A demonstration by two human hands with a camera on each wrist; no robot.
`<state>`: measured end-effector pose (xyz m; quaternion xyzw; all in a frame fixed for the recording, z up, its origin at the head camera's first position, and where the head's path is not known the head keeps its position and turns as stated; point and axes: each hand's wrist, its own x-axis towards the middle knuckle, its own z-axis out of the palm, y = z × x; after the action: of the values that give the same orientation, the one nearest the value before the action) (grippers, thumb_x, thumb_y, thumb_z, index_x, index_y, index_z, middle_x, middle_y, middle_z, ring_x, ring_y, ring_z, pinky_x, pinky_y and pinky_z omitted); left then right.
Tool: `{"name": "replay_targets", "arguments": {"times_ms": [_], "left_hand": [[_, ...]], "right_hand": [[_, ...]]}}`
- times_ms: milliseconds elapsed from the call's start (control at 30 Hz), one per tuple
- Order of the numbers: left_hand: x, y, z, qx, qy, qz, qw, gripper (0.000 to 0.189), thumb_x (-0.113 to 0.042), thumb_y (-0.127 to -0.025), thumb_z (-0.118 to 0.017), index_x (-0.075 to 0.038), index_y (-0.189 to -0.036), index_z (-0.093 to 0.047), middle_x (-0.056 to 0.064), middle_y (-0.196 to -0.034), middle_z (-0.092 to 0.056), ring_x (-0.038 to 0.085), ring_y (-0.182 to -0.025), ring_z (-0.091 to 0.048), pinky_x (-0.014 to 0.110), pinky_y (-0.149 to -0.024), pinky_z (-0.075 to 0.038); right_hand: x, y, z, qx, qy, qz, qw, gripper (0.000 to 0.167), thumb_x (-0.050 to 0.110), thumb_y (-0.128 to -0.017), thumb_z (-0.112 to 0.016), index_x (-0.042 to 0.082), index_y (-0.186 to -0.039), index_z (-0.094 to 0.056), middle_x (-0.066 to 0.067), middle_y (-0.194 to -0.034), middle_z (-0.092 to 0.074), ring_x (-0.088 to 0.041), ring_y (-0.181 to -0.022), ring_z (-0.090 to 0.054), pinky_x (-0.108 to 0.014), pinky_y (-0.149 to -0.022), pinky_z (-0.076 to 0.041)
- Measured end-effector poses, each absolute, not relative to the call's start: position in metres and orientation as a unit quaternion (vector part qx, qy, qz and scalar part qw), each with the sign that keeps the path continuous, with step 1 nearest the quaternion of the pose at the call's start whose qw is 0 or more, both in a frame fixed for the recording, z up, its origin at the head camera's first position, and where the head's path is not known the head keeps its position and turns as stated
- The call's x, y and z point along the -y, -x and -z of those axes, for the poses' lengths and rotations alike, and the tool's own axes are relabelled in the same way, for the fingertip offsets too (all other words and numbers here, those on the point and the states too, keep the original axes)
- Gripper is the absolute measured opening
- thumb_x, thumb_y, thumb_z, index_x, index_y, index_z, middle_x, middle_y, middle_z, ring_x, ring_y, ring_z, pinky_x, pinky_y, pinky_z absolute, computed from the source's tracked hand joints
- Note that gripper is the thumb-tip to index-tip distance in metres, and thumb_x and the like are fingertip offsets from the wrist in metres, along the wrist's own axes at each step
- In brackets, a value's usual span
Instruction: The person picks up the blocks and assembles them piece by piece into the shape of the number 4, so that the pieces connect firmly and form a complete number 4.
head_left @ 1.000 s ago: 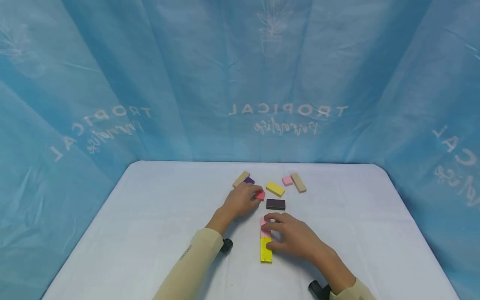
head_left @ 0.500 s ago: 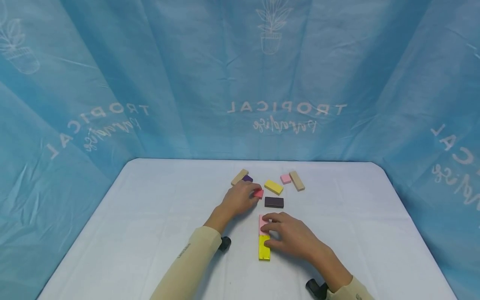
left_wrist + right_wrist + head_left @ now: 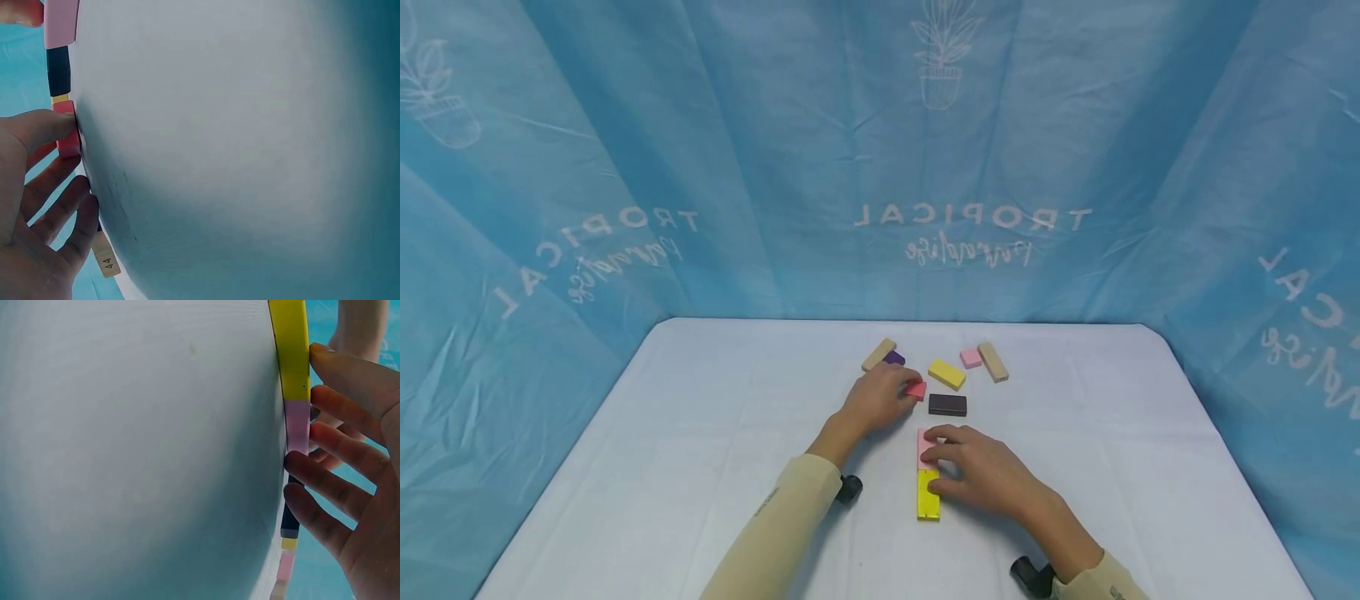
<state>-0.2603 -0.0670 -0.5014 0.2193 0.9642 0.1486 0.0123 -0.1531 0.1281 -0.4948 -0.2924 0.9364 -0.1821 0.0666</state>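
Next to nothing has been changed over the last second: the whole head view is shifted slightly, but both hands and all the blocks are kept in much the same places relative to one another. The red block [image 3: 917,390] is pinched between thumb and finger of the left hand [image 3: 880,398], just left of the black block [image 3: 947,406]; whether it is lifted off the table [image 3: 700,400] cannot be told. The right hand [image 3: 985,471] is held with fingers spread and lightly bent, their tips at the near pink block [image 3: 921,446] and the thumb at the near yellow block [image 3: 928,504]. These two are laid end to end, touching, and nothing has been added to their row in that span. Beyond the black block, the far yellow block [image 3: 947,374] is seen, with the far pink block [image 3: 971,358] set beside the right wooden block [image 3: 993,362]. The purple block [image 3: 894,357] and left wooden block [image 3: 878,355] are partly hidden behind the left hand.
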Motion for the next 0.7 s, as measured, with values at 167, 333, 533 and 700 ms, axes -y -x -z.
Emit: {"name": "replay_targets", "arguments": {"times_ms": [167,333,533,700], "left_hand": [[0.069,0.259,0.500,-0.961,-0.225,-0.159,0.015,0.034,-0.033,-0.087,-0.070,-0.024,-0.119,-0.066,-0.008,-0.116,-0.064,0.016,-0.111,-0.054,0.039,-0.094,-0.046],[0.074,0.258,0.498,-0.960,-0.225,-0.167,0.018,0.034,-0.033,-0.087,-0.071,-0.024,-0.119,-0.066,-0.008,-0.117,-0.064,0.016,-0.112,-0.055,0.040,-0.095,-0.045],[0.078,0.257,0.497,-0.957,-0.227,-0.177,0.018,0.033,-0.033,-0.086,-0.071,-0.024,-0.118,-0.067,-0.008,-0.116,-0.064,0.015,-0.111,-0.055,0.039,-0.096,-0.044],[0.079,0.254,0.497,-0.955,-0.230,-0.186,0.017,0.034,-0.033,-0.085,-0.072,-0.024,-0.118,-0.067,-0.008,-0.114,-0.064,0.014,-0.108,-0.055,0.038,-0.095,-0.045]], "right_hand": [[-0.128,0.154,0.496,-0.937,0.292,0.180,0.069,0.036,0.048,-0.083,-0.071,0.032,-0.116,-0.070,0.010,-0.135,-0.052,-0.016,-0.122,-0.048,-0.045,-0.099,-0.042],[-0.128,0.154,0.496,-0.936,0.293,0.183,0.070,0.036,0.048,-0.083,-0.071,0.032,-0.116,-0.070,0.010,-0.135,-0.052,-0.016,-0.123,-0.047,-0.045,-0.099,-0.042],[-0.129,0.155,0.497,-0.936,0.291,0.185,0.068,0.036,0.047,-0.083,-0.071,0.032,-0.116,-0.070,0.010,-0.135,-0.052,-0.016,-0.124,-0.047,-0.044,-0.100,-0.042],[-0.130,0.154,0.496,-0.935,0.292,0.188,0.070,0.037,0.047,-0.083,-0.071,0.031,-0.116,-0.070,0.009,-0.135,-0.052,-0.016,-0.124,-0.047,-0.044,-0.100,-0.042]]}}
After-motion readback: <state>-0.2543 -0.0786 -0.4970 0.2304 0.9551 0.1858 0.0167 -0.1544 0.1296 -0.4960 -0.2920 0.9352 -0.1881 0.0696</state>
